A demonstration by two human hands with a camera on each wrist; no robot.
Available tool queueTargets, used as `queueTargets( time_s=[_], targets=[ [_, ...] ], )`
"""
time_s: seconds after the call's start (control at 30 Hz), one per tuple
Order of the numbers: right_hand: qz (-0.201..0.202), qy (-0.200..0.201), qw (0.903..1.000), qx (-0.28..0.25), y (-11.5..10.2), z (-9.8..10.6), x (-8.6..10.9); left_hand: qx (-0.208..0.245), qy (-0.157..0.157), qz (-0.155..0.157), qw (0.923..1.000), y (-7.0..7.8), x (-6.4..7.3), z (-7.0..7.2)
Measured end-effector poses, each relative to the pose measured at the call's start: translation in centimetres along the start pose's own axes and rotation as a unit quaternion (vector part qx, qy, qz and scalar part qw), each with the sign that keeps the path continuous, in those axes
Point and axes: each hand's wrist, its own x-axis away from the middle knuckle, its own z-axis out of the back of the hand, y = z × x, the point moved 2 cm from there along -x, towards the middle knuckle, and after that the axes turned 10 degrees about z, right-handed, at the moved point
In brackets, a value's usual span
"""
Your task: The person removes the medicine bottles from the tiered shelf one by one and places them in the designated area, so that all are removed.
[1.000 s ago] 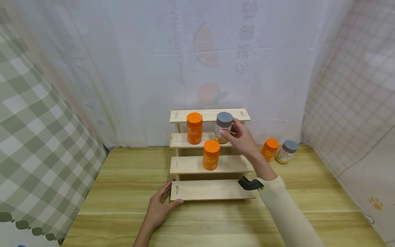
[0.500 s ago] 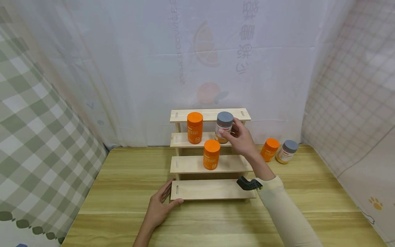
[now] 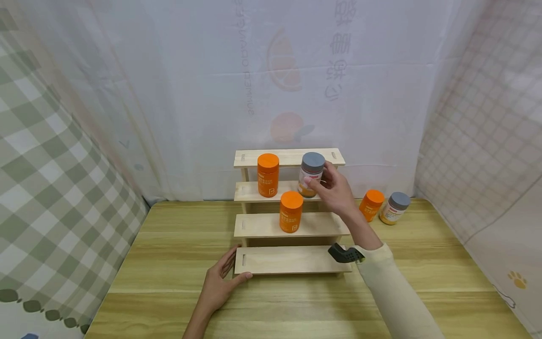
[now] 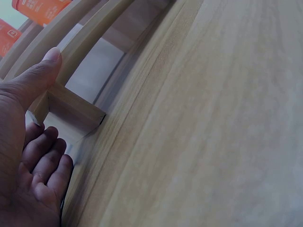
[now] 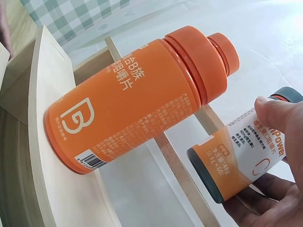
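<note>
In the head view, the right hand (image 3: 338, 192) partly hides the grey-lidded jar (image 3: 312, 171).

A wood-grain table (image 3: 161, 263) carries a pale four-tier wooden stand (image 3: 292, 260), its bottom tier's left end at the fingers of the left hand (image 3: 217, 287). Left of the fingers of the right hand (image 3: 337, 191), an orange jar (image 3: 268, 176) stands on the second tier down; a nearer orange jar (image 3: 290, 214) stands one tier lower. Whether the held grey-lidded jar (image 3: 310, 175) touches its tier is unclear. Right of those fingers, another orange jar (image 3: 371, 206) and a second grey-lidded jar (image 3: 394, 208) stand side by side on the table.
</note>
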Motion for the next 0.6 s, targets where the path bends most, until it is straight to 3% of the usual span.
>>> queueTargets(
  time_s=[0.6],
  targets=[
    [0.014,0.02,0.9997,0.0,0.0,1.5,1.7,0.0,-0.002,-0.003,1.0,-0.2,-0.1,0.0]
  ],
)
